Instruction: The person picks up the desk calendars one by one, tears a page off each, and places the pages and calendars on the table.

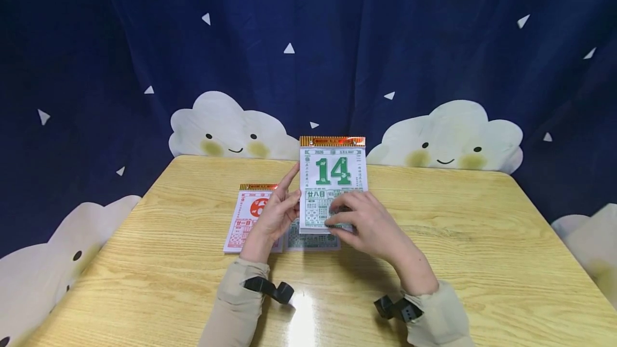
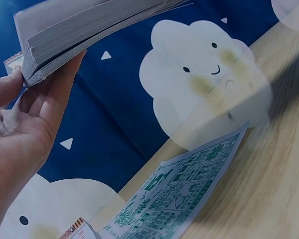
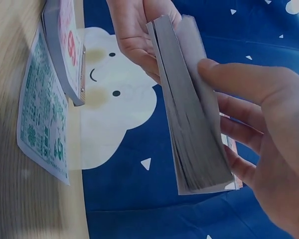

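A thick tear-off calendar pad (image 1: 332,175) with a green 14 on its top sheet is held upright above the wooden table (image 1: 458,261). My left hand (image 1: 277,216) holds its left edge, fingers straight behind it and thumb at the corner (image 2: 25,134). My right hand (image 1: 366,224) pinches the pad's lower edge, thumb on the front sheets and fingers behind (image 3: 269,114). The pad's page stack (image 3: 189,114) shows edge-on in the right wrist view.
A second calendar pad (image 1: 250,216) with a red 6 lies flat on the table to the left. A loose green-printed sheet (image 1: 310,241) lies beside it, under my hands. A dark blue cloth with white clouds (image 1: 226,127) hangs behind the table.
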The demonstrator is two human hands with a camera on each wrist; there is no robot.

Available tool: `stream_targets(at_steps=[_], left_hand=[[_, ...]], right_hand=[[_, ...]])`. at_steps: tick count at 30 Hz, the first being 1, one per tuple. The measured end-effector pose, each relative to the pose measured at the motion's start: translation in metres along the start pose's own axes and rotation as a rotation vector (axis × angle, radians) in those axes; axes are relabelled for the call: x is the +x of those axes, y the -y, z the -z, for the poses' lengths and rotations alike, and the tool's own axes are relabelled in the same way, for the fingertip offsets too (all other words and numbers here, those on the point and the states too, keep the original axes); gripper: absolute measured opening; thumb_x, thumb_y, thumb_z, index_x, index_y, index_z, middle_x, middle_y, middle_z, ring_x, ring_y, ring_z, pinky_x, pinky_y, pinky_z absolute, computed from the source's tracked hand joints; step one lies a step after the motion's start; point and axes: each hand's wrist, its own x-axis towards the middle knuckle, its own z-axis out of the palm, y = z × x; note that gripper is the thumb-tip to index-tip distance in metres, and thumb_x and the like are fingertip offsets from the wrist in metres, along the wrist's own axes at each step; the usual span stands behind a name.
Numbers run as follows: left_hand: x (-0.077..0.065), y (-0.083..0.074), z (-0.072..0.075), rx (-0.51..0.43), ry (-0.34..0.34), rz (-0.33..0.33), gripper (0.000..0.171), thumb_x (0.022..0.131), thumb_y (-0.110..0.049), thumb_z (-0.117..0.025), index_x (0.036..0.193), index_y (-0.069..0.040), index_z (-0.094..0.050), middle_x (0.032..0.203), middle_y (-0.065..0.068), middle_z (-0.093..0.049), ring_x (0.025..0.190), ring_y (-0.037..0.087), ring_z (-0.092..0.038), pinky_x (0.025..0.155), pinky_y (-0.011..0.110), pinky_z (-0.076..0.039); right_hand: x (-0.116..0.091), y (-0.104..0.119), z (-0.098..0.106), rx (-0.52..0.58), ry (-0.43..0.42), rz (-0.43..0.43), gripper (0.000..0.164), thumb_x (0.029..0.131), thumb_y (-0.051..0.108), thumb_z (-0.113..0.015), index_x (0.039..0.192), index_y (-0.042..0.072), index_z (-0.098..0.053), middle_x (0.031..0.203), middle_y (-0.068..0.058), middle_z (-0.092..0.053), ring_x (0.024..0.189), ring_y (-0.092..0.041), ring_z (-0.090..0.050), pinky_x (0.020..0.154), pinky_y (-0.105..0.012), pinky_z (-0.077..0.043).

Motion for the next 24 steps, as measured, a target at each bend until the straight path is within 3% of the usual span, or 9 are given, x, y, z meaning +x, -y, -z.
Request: stream_targets(at_steps=[7, 17, 24], left_hand=[[0.0000, 0.0010, -0.0003, 0.005, -0.020, 0.005, 0.058, 0.095, 0.001, -0.033, 0.146, -0.023, -0.018, 0.106, 0.004, -0.067, 0.077, 0.014, -0.066, 0.067, 0.025, -0.053], [0.0002, 0.0028, 0.0010, -0.001, 0.011, -0.023, 0.060, 0.095, -0.002, -0.038, 0.147, -0.020, -0.014, 0.104, 0.003, -0.068, 0.074, 0.011, -0.065, 0.063, 0.021, -0.051], [0.0007, 0.0028, 0.0003, -0.020, 0.013, -0.034, 0.060, 0.094, -0.002, -0.040, 0.147, -0.020, -0.016, 0.102, 0.003, -0.068, 0.070, 0.009, -0.063, 0.057, 0.018, -0.047]], right_hand=[[0.0003, 0.0030, -0.0006, 0.010, -0.038, -0.033, 0.006, 0.077, 0.022, -0.070, 0.081, 0.020, -0.072, 0.090, 0.009, -0.062, 0.088, -0.010, -0.052, 0.080, -0.029, -0.040], [0.0016, 0.0061, 0.0013, 0.012, -0.116, -0.102, 0.008, 0.070, 0.019, -0.076, 0.070, 0.021, -0.068, 0.081, 0.011, -0.063, 0.083, -0.009, -0.056, 0.078, -0.029, -0.043], [0.0010, 0.0075, 0.0062, 0.144, -0.141, -0.149, 0.013, 0.069, 0.017, -0.078, 0.070, 0.020, -0.065, 0.077, 0.012, -0.061, 0.076, -0.006, -0.055, 0.071, -0.026, -0.046]])
